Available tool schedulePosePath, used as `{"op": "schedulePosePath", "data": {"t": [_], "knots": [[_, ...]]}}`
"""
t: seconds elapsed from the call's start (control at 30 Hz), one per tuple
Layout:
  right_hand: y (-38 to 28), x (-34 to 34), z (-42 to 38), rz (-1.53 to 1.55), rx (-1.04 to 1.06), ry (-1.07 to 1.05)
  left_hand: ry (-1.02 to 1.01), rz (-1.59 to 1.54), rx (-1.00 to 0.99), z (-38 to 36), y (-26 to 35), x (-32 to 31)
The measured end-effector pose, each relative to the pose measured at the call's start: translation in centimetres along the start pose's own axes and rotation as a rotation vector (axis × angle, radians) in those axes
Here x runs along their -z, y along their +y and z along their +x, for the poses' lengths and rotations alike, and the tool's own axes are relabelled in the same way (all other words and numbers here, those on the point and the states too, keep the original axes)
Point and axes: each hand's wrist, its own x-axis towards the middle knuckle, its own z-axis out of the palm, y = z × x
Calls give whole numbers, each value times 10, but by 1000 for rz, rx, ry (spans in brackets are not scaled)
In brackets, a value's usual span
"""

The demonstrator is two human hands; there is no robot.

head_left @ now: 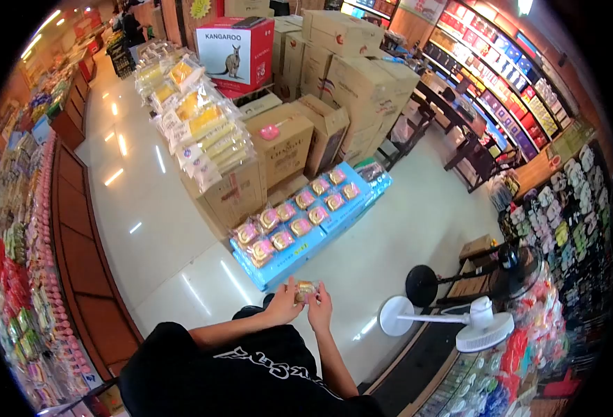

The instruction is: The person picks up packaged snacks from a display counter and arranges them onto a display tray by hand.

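My left hand (pixel 283 306) and my right hand (pixel 319 310) hold a small clear-wrapped pastry (pixel 305 290) between them, in front of my body. The fingers of both hands are closed on its edges. Just beyond them, blue boxes (pixel 285 267) carry rows of similar wrapped pastries (pixel 300 226) with pink labels. Those packs lie flat, in two lines running away to the right. Fine print on the held pack is too small to read.
Long yellow packets (pixel 209 121) lie on cartons (pixel 278 142) behind the blue boxes, near a red-and-white kangaroo box (pixel 235 52). A white fan (pixel 483 323) and a black fan (pixel 422 285) stand at right. Packed shelves line both sides; shiny floor (pixel 139 243) runs left.
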Motion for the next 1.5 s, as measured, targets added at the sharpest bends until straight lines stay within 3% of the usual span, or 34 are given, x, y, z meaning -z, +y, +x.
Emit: {"op": "schedulePosePath", "data": {"t": [0.07, 0.13, 0.27, 0.47, 0.57, 0.83, 0.97, 1.03, 1.1, 1.27, 1.4, 1.5], "knots": [[4, 7, 3, -83, 7, -26, 38, 4, 2, 2, -4, -10], [-20, 7, 67, -137, 68, -30, 41, -30, 15, 63, 0, 14], [-22, -11, 92, -45, 81, -31, 64, -44, 48, 78, -22, 24], [-23, -17, 119, -276, 45, -172, 89, -109, 161, 94, -22, 29], [-20, -22, 137, -224, 115, -160, 113, -121, 210, 105, -21, 31], [-22, -14, 204, -372, 241, -442, 211, -130, 272, 154, -40, 5], [-5, -25, 251, -482, 259, -621, 445, -109, 434, 185, -57, -21], [30, -33, 267, -392, 194, -723, 392, -153, 599, 192, -72, -36], [68, -45, 285, -361, 137, -788, 449, -227, 670, 194, -58, -28], [75, -74, 320, -427, 55, -886, 678, -429, 810, 215, -63, -22], [58, -94, 331, -422, 189, -874, 793, -489, 865, 226, -84, -30], [44, -105, 334, -414, 168, -938, 892, -529, 700, 235, -107, -44]]}}
